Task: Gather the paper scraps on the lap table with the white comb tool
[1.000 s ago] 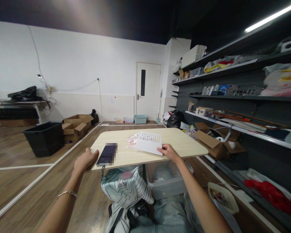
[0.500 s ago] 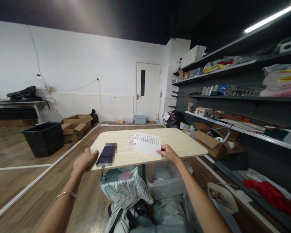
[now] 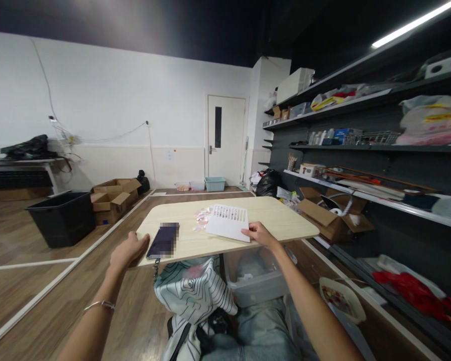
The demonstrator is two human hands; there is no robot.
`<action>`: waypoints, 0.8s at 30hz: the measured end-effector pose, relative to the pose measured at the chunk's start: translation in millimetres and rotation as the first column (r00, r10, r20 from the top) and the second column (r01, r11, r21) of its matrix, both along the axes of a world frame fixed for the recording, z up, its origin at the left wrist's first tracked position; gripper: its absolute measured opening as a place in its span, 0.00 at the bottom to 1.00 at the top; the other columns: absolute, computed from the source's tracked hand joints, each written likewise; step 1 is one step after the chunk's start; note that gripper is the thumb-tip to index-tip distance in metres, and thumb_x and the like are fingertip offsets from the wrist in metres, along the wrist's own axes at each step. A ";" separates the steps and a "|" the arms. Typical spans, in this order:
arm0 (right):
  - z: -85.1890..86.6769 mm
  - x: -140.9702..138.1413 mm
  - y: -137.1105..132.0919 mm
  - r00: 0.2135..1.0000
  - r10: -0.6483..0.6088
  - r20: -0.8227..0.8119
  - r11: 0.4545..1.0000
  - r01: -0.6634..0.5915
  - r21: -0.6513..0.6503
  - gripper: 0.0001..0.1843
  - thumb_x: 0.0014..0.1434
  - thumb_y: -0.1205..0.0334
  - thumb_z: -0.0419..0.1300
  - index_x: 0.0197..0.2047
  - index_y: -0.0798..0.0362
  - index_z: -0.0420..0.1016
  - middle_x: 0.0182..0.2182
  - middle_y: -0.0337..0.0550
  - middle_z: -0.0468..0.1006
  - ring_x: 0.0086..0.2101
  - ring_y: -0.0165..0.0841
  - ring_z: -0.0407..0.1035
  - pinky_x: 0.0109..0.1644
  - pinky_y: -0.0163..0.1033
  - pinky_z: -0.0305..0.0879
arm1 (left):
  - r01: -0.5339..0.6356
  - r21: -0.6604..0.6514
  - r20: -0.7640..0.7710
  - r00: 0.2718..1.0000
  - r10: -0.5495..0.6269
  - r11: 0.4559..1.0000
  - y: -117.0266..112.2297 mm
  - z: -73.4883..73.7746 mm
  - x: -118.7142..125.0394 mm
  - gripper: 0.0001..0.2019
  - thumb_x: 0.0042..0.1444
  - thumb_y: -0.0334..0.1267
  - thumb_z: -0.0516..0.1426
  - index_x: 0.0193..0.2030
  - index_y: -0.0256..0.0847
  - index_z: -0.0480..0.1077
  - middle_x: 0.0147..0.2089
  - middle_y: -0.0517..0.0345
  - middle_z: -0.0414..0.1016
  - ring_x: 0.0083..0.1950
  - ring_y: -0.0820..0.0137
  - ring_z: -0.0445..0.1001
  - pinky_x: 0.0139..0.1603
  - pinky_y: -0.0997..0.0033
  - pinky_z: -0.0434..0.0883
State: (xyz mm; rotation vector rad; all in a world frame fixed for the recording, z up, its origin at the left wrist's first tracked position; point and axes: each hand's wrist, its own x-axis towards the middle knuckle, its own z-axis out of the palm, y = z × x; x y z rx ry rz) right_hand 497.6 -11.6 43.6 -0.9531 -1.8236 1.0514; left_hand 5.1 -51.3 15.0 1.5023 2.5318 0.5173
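My left hand (image 3: pixel 126 252) rests on the near left corner of a light wooden tabletop (image 3: pixel 281 220), fingers curled over its edge beside a dark phone (image 3: pixel 163 240) that lies flat. My right hand (image 3: pixel 257 234) pinches the near right corner of a white slotted tray (image 3: pixel 227 223), which lies on the table. A small heap of pink and white bits (image 3: pixel 202 219) sits just left of the tray.
A striped bag (image 3: pixel 193 291) and a clear plastic bin (image 3: pixel 257 281) sit under the table. Dark shelves (image 3: pixel 361 150) full of goods line the right wall, with an open cardboard box (image 3: pixel 334 220) below. A black bin (image 3: pixel 62 218) and cardboard boxes (image 3: pixel 110 198) stand on the floor at left.
The view has shifted slightly to the right, so everything sits a little further left. Both hands keep their hold on the table edge and the white tray.
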 end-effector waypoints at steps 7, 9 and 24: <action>-0.7 -1.8 -2.4 0.997 -0.049 -0.065 0.999 0.049 -0.007 0.25 0.48 0.40 0.70 0.27 0.58 0.80 0.22 0.41 0.74 0.26 0.30 0.61 0.28 0.35 0.55 | 0.006 0.021 -0.021 1.000 -0.006 1.000 6.0 -8.1 -9.3 0.44 0.61 0.67 0.40 0.68 0.29 0.64 0.56 0.24 0.78 0.54 0.37 0.79 0.50 0.46 0.73; -1.4 -1.4 -2.3 0.999 -0.034 -0.040 0.999 0.035 0.006 0.25 0.48 0.40 0.70 0.28 0.58 0.80 0.23 0.41 0.74 0.26 0.30 0.61 0.28 0.35 0.54 | 0.010 0.025 -0.019 1.000 -0.009 1.000 6.9 -8.9 -10.1 0.44 0.61 0.67 0.40 0.68 0.30 0.64 0.56 0.25 0.78 0.53 0.38 0.80 0.51 0.46 0.73; -2.7 3.2 1.0 0.999 -0.018 -0.048 1.000 0.018 -0.014 0.27 0.50 0.39 0.70 0.31 0.58 0.83 0.25 0.41 0.77 0.26 0.30 0.62 0.29 0.35 0.56 | 0.012 0.024 0.002 1.000 -0.012 1.000 3.5 -5.2 -5.3 0.44 0.62 0.65 0.41 0.69 0.29 0.64 0.56 0.24 0.78 0.54 0.37 0.79 0.51 0.44 0.73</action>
